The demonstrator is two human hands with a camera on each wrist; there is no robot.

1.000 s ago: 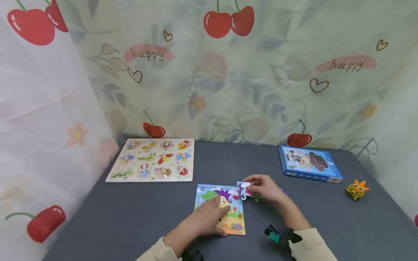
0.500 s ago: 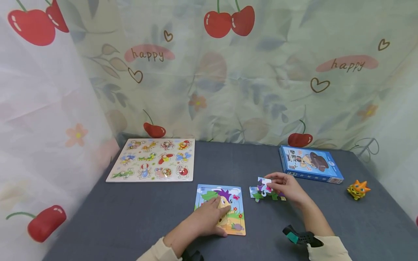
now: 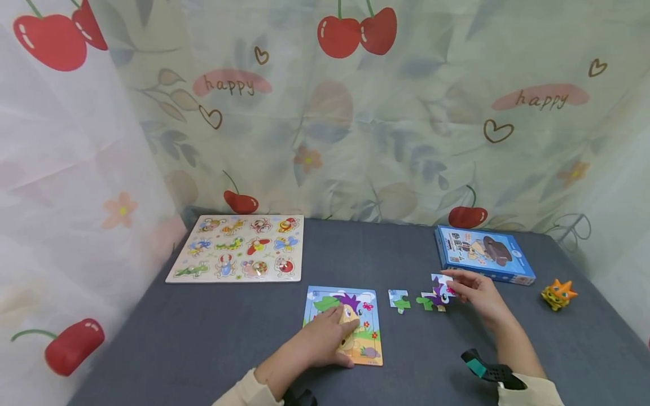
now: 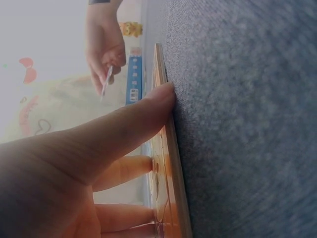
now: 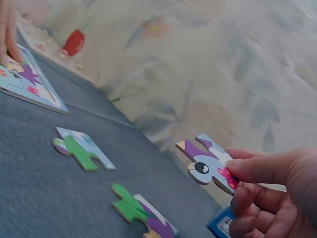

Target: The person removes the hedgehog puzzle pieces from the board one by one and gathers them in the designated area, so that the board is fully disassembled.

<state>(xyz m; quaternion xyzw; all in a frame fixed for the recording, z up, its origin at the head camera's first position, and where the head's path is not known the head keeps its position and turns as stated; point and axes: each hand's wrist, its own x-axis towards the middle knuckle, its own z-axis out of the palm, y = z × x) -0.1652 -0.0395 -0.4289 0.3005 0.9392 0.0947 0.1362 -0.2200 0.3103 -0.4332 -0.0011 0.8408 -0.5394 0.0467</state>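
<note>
My left hand [image 3: 325,338] rests on a small picture puzzle board [image 3: 369,338], fingers spread over its face. In the left wrist view, the thumb lies against the board's wooden edge [image 4: 174,173]. Up off the table at the right, my right hand [image 3: 477,296] pinches a jigsaw piece [image 5: 208,166] between thumb and fingers; it shows an eye, purple hair and a red butterfly. Two loose pieces lie on the table between the board and this hand: a green and pale blue one [image 5: 81,148], and a green and purple one [image 5: 143,213].
A pegged insect puzzle board [image 3: 236,249] lies at the back left. Toward the back right is a blue game box [image 3: 484,255], with an orange and yellow spiky toy [image 3: 557,294] beside it. A printed curtain [image 3: 355,141] hangs behind the dark table [image 3: 203,332].
My right hand has carried the jigsaw piece rightward, away from the board, first past the green and pale blue piece and now above the green and purple one. The left hand stays put.
</note>
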